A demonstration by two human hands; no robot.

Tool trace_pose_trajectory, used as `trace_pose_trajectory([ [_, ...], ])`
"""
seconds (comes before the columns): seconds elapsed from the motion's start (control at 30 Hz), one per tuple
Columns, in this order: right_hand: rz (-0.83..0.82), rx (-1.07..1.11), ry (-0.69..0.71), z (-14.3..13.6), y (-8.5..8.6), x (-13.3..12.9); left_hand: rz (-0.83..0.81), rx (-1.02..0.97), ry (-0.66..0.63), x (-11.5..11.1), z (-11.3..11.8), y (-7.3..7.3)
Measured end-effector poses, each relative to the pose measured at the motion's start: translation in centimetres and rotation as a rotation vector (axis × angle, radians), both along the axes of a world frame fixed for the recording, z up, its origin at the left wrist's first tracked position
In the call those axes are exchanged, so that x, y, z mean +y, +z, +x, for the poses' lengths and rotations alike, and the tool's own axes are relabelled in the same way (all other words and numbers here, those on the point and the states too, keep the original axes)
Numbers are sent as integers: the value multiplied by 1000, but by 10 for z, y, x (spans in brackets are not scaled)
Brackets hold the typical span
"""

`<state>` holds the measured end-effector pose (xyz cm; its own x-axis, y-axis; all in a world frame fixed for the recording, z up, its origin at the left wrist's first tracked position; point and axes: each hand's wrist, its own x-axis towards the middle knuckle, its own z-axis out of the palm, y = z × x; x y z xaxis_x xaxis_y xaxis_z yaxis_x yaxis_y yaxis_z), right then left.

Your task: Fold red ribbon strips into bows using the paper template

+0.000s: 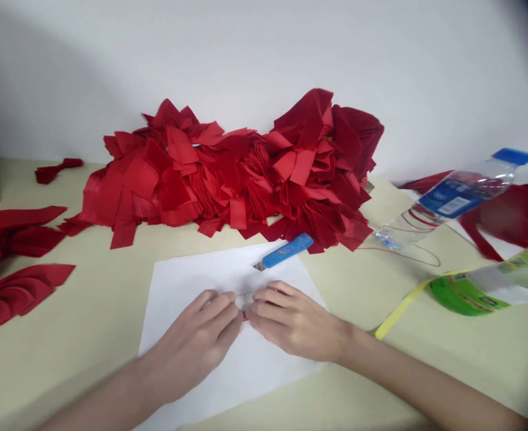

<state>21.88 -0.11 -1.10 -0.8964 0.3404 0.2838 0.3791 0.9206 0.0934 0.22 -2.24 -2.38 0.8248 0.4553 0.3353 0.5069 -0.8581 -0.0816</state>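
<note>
My left hand (201, 338) and my right hand (293, 320) meet over a white sheet of paper (169, 299), fingers curled and pressed together. Between them shows a small piece of red material (245, 316), pinched from both sides and mostly covered by the fingers. A thin dark line spans the gap just above it. On the paper's far edge, beyond my hands, lies a blue cutter (287, 251) with its tip pointing left.
A big heap of folded red strips (237, 179) lies along the wall. More red pieces (26, 287) are at the left. At the right are a tilted clear bottle (457, 200), a green-labelled bottle (470, 293), yellow tape (401, 308) and red thread (430, 257).
</note>
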Motion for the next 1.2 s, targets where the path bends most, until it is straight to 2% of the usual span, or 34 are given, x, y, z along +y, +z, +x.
trace_pose_trajectory([
  [0.1, -90, 21, -40, -4, 3, 3, -62, 33, 33, 1, 3, 3],
  [0.23, -123, 13, -39, -8, 2, 7, -24, 51, 32, 2, 7, -1],
  [0.33, -133, 5, -63, -9, 1, 9, -51, -43, 52, 5, 10, -4],
  [0.43, -142, -2, -95, -10, 3, 10, -194, -190, 129, 11, 12, -5],
  [0.5, -133, -6, -117, -12, 4, 11, -278, -275, 170, 14, 13, -4],
  [0.63, -87, -25, -136, -16, 4, 14, -342, -350, 178, 15, 13, 0],
  [0.8, 25, -101, -83, -20, 4, 15, -439, -381, 217, 13, 13, 9],
  [0.9, 65, -153, -64, -23, 10, 10, -441, -385, 221, 12, 15, 11],
  [1.0, -1, -134, -83, -24, 24, 4, -434, -376, 212, 13, 15, 11],
  [1.07, -88, -7, -127, -15, 37, 3, -458, -404, 223, 14, 13, 12],
  [1.13, -140, 187, -238, 8, 48, 7, -517, -477, 255, 15, 8, 12],
  [1.2, -121, 359, -494, 46, 54, 17, -589, -575, 306, 16, 3, 14],
])
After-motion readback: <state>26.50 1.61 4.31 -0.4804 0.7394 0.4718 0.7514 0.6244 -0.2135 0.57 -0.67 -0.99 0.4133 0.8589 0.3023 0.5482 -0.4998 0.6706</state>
